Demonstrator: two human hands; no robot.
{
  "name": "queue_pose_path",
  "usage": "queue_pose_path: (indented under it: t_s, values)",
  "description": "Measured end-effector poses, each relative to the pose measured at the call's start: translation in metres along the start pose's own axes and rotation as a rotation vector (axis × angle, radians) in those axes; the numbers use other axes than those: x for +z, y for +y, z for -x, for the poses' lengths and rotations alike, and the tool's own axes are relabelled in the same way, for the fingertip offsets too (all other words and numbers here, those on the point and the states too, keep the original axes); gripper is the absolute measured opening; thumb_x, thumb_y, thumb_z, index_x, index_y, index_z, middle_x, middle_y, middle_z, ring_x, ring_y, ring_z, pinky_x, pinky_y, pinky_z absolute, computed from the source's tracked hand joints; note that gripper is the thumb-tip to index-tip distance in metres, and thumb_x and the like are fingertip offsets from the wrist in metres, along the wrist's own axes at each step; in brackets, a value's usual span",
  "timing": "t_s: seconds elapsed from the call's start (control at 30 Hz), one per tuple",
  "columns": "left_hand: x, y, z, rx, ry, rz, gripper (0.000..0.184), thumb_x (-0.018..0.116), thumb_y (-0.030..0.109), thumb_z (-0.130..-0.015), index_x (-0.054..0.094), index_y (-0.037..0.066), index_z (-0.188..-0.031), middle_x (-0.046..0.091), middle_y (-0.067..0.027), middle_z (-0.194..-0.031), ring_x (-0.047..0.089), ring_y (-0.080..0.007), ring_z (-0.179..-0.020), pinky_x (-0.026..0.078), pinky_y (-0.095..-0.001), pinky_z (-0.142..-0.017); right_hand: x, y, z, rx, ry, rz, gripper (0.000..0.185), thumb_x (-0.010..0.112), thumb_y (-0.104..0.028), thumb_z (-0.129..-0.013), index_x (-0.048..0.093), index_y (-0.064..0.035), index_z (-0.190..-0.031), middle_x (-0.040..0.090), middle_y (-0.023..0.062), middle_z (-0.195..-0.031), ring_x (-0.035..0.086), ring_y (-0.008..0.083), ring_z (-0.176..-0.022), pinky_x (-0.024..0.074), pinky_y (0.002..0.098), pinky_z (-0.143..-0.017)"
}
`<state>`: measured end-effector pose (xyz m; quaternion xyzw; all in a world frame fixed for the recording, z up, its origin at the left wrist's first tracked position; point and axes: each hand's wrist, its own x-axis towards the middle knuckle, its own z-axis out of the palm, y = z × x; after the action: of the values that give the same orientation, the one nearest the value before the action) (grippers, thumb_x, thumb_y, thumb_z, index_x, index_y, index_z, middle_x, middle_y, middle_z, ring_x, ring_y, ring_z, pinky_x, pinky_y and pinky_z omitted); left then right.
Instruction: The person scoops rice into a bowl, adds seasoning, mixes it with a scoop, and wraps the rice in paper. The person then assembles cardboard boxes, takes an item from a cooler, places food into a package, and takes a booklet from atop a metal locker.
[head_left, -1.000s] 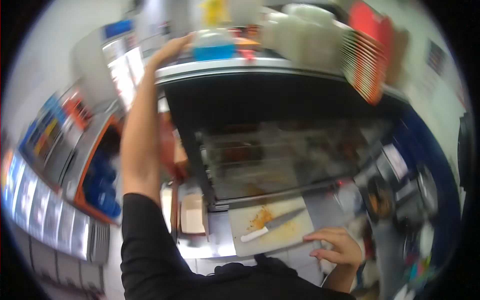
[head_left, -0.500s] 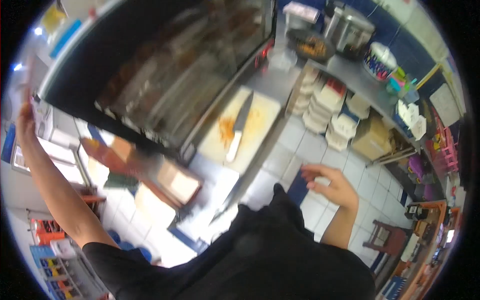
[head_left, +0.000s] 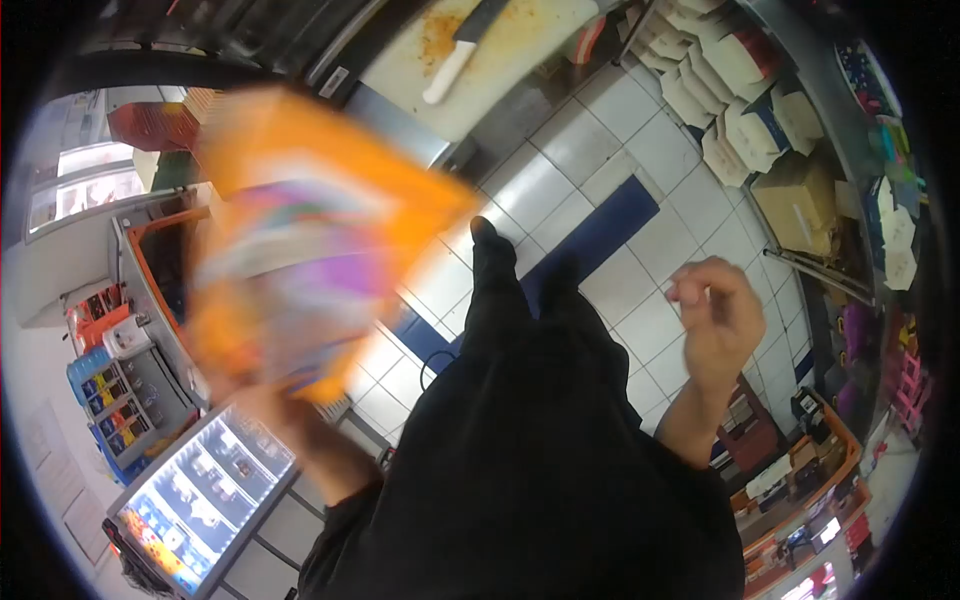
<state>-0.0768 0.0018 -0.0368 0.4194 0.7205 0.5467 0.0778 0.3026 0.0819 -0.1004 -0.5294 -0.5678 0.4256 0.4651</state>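
My left hand (head_left: pixel 255 392), partly blurred, is closed on the lower edge of an orange printed packet (head_left: pixel 410 215). The packet has white and purple areas and is smeared by motion; its contents cannot be made out. It is held up at the left, in front of part of the counter and floor. On the right, my right hand (head_left: pixel 725 320) hangs over the tiled floor with its fingers loosely curled and a gap by the thumb. Nothing shows in it, and it touches nothing.
A knife (head_left: pixel 462 58) lies on a stained cutting board (head_left: pixel 530 50) at the top. Folded food boxes (head_left: pixel 755 130) and a cardboard box (head_left: pixel 797 205) fill a shelf at the upper right. A lit menu panel (head_left: pixel 205 495) stands lower left.
My left hand has come down from the far upper left, and the orange packet now shows in it. My right hand's fingers have curled more. The view has shifted toward the floor.
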Motion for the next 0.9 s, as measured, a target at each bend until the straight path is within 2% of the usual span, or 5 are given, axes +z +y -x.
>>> queue_pose_path:
  t_s: [0.07,0.17,0.53,0.7,0.9]
  values:
    - [0.071,-0.040,0.074,-0.425,-0.347,0.227,0.070,0.079,0.003,-0.082,0.043,0.005,-0.141,0.053,-0.0094,-0.126,0.055,-0.0211,-0.119,0.051,-0.0358,-0.098,0.005,0.004,0.013,-0.195,-0.112,0.133,0.019,0.077,-0.010,-0.080,0.072,-0.0034,-0.097,0.070,0.0080,-0.087,0.065,0.0200,-0.078,0.0512,0.0311,-0.072]
    - [0.139,-0.060,0.158,-0.737,-0.675,0.529,0.057,0.070,-0.007,-0.088,0.040,0.006,-0.134,0.058,-0.0082,-0.116,0.062,-0.0162,-0.105,0.054,-0.0304,-0.090,0.025,0.014,0.038,-0.451,-0.329,0.488,0.019,0.079,-0.022,-0.079,0.072,-0.0117,-0.094,0.068,0.0024,-0.097,0.063,0.0238,-0.092,0.0491,0.0381,-0.083]
    - [0.168,-0.034,0.245,-0.605,-0.969,0.729,0.053,0.067,-0.006,-0.091,0.039,0.006,-0.135,0.059,-0.0077,-0.114,0.061,-0.0133,-0.106,0.052,-0.0290,-0.091,-0.047,0.050,0.127,-0.239,-0.359,1.082,0.021,0.079,-0.027,-0.078,0.072,-0.0107,-0.090,0.066,0.0022,-0.092,0.057,0.0231,-0.091,0.0397,0.0413,-0.087]
    - [0.169,-0.024,0.264,-0.280,-1.213,0.467,0.054,0.071,0.001,-0.090,0.040,0.009,-0.134,0.061,-0.0078,-0.113,0.060,-0.0148,-0.107,0.051,-0.0310,-0.091,-0.042,0.048,0.142,-0.245,-0.412,1.145,0.031,0.082,-0.029,-0.075,0.071,-0.0099,-0.096,0.065,0.0043,-0.106,0.056,0.0255,-0.103,0.0392,0.0446,-0.091]
    - [0.177,-0.049,0.298,-0.791,-1.141,0.822,0.049,0.069,-0.003,-0.091,0.041,0.008,-0.130,0.059,-0.0065,-0.111,0.059,-0.0145,-0.103,0.051,-0.0317,-0.088,-0.055,0.065,0.154,-0.092,-0.285,1.201,0.046,0.081,-0.019,-0.077,0.064,-0.0037,-0.117,0.058,0.0148,-0.120,0.054,0.0333,-0.115,0.0383,0.0480,-0.103]
